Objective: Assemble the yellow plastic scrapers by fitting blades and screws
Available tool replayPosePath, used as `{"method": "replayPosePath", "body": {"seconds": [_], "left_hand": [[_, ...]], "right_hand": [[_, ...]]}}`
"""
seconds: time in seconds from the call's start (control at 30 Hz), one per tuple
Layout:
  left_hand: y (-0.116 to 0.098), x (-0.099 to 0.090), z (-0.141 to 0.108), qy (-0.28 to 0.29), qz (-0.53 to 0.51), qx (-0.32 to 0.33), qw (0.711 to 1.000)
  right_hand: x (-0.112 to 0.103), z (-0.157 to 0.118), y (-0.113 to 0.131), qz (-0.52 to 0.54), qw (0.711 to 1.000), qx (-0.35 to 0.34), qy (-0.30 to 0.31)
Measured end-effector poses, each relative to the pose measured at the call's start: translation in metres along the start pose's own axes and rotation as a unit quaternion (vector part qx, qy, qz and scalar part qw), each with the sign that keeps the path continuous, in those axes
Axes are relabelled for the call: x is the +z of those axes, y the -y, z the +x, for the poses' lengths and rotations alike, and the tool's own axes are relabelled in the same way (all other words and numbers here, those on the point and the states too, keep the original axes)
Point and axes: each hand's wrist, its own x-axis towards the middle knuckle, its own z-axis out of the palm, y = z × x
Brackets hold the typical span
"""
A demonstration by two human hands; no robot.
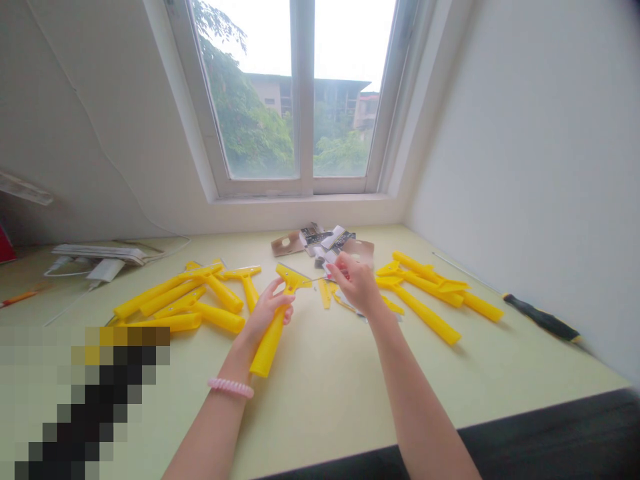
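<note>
One pale table (320,400) beneath a window (302,93)

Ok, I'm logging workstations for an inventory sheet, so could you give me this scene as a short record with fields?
Left hand: grasps a yellow scraper near its head
Right hand: fingers curled close to that head; anything held is too hidden to name
Left wrist: pink coiled band
Table left: several yellow scrapers, overlapping
Table right: more scrapers; black-handled tool beyond them
Table back: card pieces below the window
Unclear: pixelated lower-left corner
</note>
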Motion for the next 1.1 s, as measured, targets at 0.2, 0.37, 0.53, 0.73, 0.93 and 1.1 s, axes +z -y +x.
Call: {"method": "replayPosePath", "body": {"seconds": [0.2, 0.37, 0.53, 0.73, 0.93, 1.1], "left_hand": [[0.0006, -0.0002, -0.0002, -0.007, -0.002, -0.001, 1.0], [-0.0015, 0.0012, -0.0029, -0.006, 0.006, 0.003, 1.0], [-0.0025, 0.0024, -0.004, -0.003, 0.011, 0.0, 1.0], [-0.0003, 0.0007, -0.0016, -0.002, 0.019, 0.003, 1.0], [0.0028, -0.0056, 0.0027, 0.008, 0.019, 0.0, 1.0], [0.0042, -0.0057, 0.0022, 0.013, 0.02, 0.004, 1.0]], "right_hand": [[-0.0015, 0.0004, -0.0035, 0.005, 1.0, -0.004, 0.013], [-0.0034, 0.0004, -0.0005, 0.042, 0.999, -0.007, 0.021], [-0.0006, 0.0003, -0.0008, 0.01, 1.0, 0.008, -0.012], [-0.0002, 0.0005, -0.0037, -0.003, 1.0, 0.013, 0.011], [-0.0032, 0.001, -0.0059, 0.023, 0.999, -0.013, 0.038], [-0.0033, 0.0013, -0.0053, 0.004, 0.999, 0.008, 0.035]]}}
